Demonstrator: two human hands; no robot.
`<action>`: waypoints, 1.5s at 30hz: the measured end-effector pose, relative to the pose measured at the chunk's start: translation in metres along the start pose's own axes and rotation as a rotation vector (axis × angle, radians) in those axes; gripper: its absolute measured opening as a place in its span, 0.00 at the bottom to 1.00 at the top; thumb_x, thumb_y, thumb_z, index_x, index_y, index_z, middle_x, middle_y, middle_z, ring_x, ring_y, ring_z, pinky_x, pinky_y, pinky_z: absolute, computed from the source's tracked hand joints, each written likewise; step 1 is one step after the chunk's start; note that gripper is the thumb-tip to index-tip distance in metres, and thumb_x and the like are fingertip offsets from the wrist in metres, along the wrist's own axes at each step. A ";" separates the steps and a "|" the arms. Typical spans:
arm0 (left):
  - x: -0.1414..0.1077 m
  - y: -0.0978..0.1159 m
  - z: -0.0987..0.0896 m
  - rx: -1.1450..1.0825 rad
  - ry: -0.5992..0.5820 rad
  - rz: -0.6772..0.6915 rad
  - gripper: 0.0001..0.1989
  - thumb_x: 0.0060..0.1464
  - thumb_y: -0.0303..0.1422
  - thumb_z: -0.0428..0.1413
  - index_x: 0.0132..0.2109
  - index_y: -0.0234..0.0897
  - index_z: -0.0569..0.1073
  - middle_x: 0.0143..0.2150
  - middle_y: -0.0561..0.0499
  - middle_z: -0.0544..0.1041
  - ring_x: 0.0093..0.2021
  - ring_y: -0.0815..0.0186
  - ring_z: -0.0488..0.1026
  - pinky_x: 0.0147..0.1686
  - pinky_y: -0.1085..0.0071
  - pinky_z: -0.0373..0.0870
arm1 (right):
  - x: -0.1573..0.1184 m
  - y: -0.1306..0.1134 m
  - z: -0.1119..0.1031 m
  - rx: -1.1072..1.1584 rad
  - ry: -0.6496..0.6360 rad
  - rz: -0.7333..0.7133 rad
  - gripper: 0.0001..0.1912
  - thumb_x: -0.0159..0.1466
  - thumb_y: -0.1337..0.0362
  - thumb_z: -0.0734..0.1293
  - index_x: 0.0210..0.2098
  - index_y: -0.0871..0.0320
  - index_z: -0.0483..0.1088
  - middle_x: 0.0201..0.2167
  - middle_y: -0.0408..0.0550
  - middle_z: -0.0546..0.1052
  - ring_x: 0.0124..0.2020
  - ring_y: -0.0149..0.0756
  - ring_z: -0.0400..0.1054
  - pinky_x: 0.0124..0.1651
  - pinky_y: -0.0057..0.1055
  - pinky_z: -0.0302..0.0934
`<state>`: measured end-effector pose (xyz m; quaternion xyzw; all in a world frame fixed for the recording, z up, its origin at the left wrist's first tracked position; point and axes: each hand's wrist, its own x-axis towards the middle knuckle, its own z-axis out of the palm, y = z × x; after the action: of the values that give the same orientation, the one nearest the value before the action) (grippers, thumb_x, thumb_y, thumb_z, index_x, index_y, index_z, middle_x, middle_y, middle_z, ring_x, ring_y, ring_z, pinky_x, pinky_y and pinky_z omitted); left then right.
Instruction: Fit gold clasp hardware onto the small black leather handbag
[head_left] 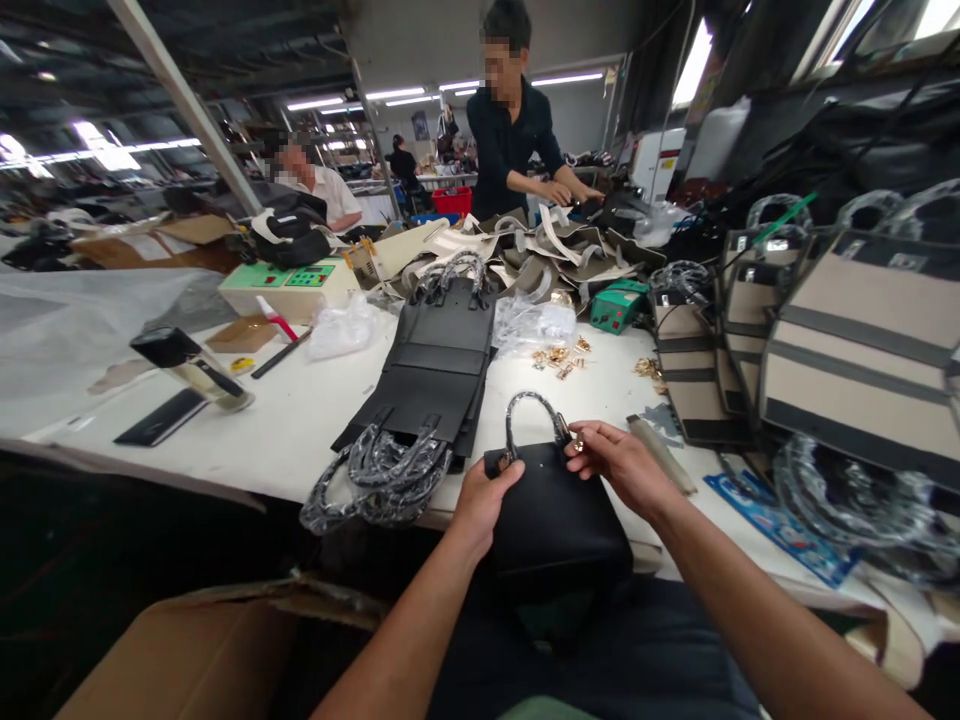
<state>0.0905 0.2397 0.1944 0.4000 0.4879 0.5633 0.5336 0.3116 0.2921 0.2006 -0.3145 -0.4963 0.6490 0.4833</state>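
A small black bag [559, 525] rests over my lap at the table's front edge, its wrapped handle [531, 400] standing up. My left hand [484, 500] grips the bag's upper left corner, thumb on top beside the handle base. My right hand [619, 458] pinches a small gold metal piece [577, 442] next to the handle's right end. Left of the bag, flat black panels [431, 370] lie stacked, with plastic-wrapped handles [375, 475] at the near end.
Gold fittings [559, 357] lie behind the bag, near a green box [619, 305]. Beige-and-black panels [862, 330] stand at right. A tape dispenser-like object [195, 370] is at left, a cardboard box [180, 655] below. Across the table a person [514, 130] handles material.
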 end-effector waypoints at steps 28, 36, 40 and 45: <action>0.022 0.029 -0.006 0.325 -0.456 -0.373 0.29 0.39 0.29 0.61 0.52 0.27 0.76 0.44 0.38 0.77 0.35 0.64 0.74 0.35 0.71 0.69 | -0.064 0.042 0.015 -0.411 0.369 -0.248 0.18 0.63 0.51 0.71 0.43 0.58 0.73 0.43 0.49 0.75 0.45 0.37 0.71 0.51 0.33 0.64; 0.030 0.027 0.003 0.368 -0.445 -0.366 0.26 0.38 0.30 0.61 0.49 0.27 0.78 0.40 0.41 0.77 0.31 0.67 0.72 0.31 0.74 0.66 | -0.033 0.011 0.016 -0.452 0.375 -0.232 0.17 0.63 0.52 0.70 0.45 0.57 0.72 0.42 0.47 0.76 0.43 0.37 0.72 0.46 0.33 0.65; 0.033 0.023 0.002 0.357 -0.466 -0.369 0.25 0.40 0.31 0.61 0.49 0.27 0.78 0.39 0.42 0.77 0.30 0.69 0.71 0.30 0.75 0.65 | -0.021 0.012 0.014 -0.500 0.372 -0.206 0.20 0.63 0.49 0.69 0.47 0.57 0.71 0.40 0.45 0.75 0.34 0.33 0.70 0.39 0.32 0.63; 0.037 0.020 0.000 0.380 -0.444 -0.353 0.24 0.40 0.30 0.61 0.48 0.29 0.79 0.37 0.43 0.77 0.29 0.68 0.70 0.28 0.75 0.64 | -0.026 -0.003 0.001 -0.413 0.083 -0.142 0.25 0.62 0.47 0.71 0.47 0.61 0.69 0.39 0.49 0.74 0.29 0.30 0.67 0.35 0.30 0.62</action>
<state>0.0826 0.2769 0.2111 0.5144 0.5177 0.2603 0.6321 0.3205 0.2675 0.2021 -0.3974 -0.6193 0.4845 0.4731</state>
